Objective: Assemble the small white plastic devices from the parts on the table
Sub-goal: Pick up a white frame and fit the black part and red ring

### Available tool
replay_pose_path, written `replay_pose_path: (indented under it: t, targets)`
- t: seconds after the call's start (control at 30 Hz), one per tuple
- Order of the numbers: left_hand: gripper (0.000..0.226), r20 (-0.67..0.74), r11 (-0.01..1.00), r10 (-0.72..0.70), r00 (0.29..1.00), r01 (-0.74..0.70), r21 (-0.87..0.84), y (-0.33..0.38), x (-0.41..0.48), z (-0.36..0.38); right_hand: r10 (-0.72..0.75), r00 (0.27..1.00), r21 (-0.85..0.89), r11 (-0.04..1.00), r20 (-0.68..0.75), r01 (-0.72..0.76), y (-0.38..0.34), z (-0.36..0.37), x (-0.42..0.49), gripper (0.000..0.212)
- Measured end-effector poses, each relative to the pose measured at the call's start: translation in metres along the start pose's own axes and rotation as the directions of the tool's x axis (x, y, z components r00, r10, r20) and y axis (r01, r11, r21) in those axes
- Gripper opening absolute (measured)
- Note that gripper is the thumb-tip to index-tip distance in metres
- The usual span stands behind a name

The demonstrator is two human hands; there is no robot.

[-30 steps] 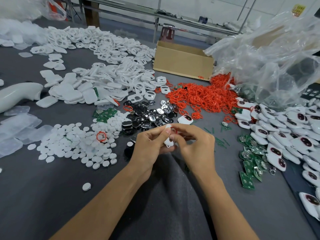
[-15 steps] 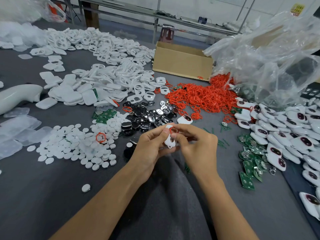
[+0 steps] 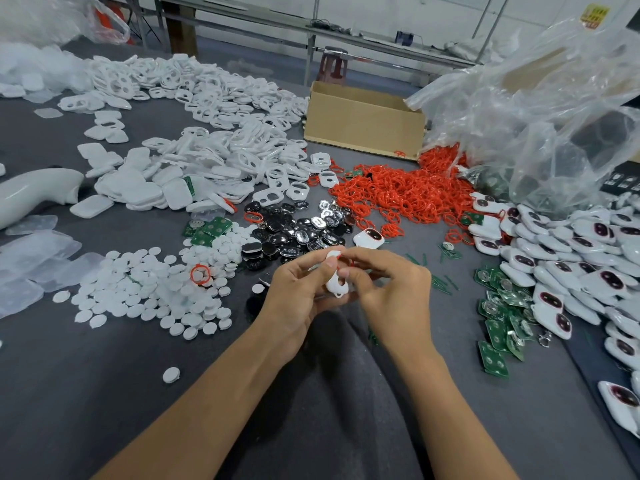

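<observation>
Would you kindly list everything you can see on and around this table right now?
Held shell: one, white, between both hands.
Held ring: one, red, at the shell's top.
Shell pile: many, white, far left.
Discs: many, white, near left.
Ring pile: many, red, centre back.
Shiny pieces: many, black and silver, centre.
Circuit boards: many, green, right of the hands.
Finished devices: many, white with dark windows, right edge.
Box: one, brown, back.
Bag: one, clear, back right.
Table: one, grey.
Left hand: grips the shell.
Right hand: pinches the ring.
</observation>
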State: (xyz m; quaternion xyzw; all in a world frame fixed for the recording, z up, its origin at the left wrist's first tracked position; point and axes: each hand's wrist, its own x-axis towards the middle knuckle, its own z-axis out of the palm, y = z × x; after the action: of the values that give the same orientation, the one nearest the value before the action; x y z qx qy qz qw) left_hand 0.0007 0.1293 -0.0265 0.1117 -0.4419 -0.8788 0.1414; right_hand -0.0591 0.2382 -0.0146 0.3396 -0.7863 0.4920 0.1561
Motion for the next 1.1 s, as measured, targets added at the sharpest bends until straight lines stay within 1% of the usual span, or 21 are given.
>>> replay_pose_path:
  t: [0.27,0.47,0.57,0.63,0.73,0.8,0.9,0.97,1.0,1.03,1.1]
  targets:
    - [0.02,-0.056,0.997,0.048,0.997,-0.044,0.06,-0.004,-0.002,0.002,-0.004,1.0,-0.016,1.0,-0.008,0.004,0.001,0.002,0.0,0.025]
    - [0.021,-0.15,0.971,0.136,0.979,-0.101,0.219,-0.009,-0.003,0.004,0.014,1.0,0.008,1.0,0.015,-0.014,0.006,0.007,-0.001,0.02]
    - [0.02,-0.129,0.967,0.135,0.982,-0.103,0.232,-0.01,-0.002,0.003,0.046,0.999,0.015,0.999,0.016,-0.047,0.007,0.008,-0.001,0.021]
    - [0.019,-0.119,0.967,0.128,0.985,-0.098,0.234,-0.011,-0.002,0.002,0.043,0.999,0.031,0.999,0.015,-0.044,0.006,0.008,0.0,0.021]
    - [0.021,-0.11,0.964,0.132,0.985,-0.102,0.246,-0.01,0.0,0.0,0.087,0.996,0.142,0.986,0.036,-0.091,0.003,0.007,0.0,0.024]
    - [0.022,-0.1,0.97,0.144,0.985,-0.12,0.213,-0.008,0.001,-0.001,0.164,0.984,0.262,0.949,0.076,-0.178,0.0,0.005,0.002,0.029]
    - [0.021,-0.062,0.967,0.17,0.983,-0.155,0.202,-0.006,0.002,0.0,0.255,0.961,0.371,0.886,0.111,-0.278,0.0,0.003,0.005,0.033]
    - [0.021,-0.035,0.966,0.179,0.983,-0.169,0.195,-0.006,0.001,0.0,0.338,0.918,0.494,0.774,0.205,-0.396,0.001,0.001,0.006,0.035]
    - [0.022,-0.021,0.967,0.179,0.984,-0.172,0.19,-0.006,0.001,0.0,0.351,0.896,0.541,0.715,0.272,-0.444,0.001,0.0,0.006,0.034]
    - [0.022,-0.004,0.965,0.179,0.984,-0.175,0.194,-0.006,0.0,-0.001,0.335,0.883,0.564,0.68,0.329,-0.468,0.001,-0.001,0.005,0.03]
    - [0.023,0.025,0.954,0.191,0.981,-0.192,0.229,-0.005,-0.001,-0.001,0.283,0.887,0.564,0.691,0.364,-0.452,0.0,-0.002,0.005,0.024]
